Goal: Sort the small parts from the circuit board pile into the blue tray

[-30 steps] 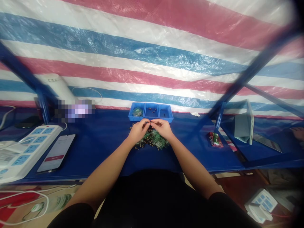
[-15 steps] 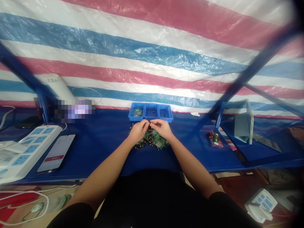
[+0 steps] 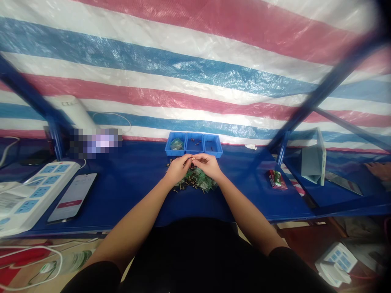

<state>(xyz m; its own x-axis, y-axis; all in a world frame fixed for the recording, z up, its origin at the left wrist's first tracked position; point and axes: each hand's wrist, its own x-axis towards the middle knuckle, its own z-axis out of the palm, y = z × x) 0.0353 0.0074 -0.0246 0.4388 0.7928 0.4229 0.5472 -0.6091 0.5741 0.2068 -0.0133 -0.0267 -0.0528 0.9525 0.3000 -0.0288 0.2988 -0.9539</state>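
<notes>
My left hand and my right hand meet fingertip to fingertip above a heap of small green parts with brass pins on the blue table. Both hands pinch one tiny brass-coloured part between them; it is too small to name. Just beyond the hands stands a blue tray with three compartments, holding a few small pieces.
At the left lie a white power strip and a phone with its screen lit. A red packet and a grey folded stand sit at the right. Another person's hand shows at the far right edge. A striped tarp hangs behind.
My hands have stayed over the heap with only slight finger movement; a brass-coloured bit now shows between the fingertips. The other person's hand at the far right has shifted a little.
</notes>
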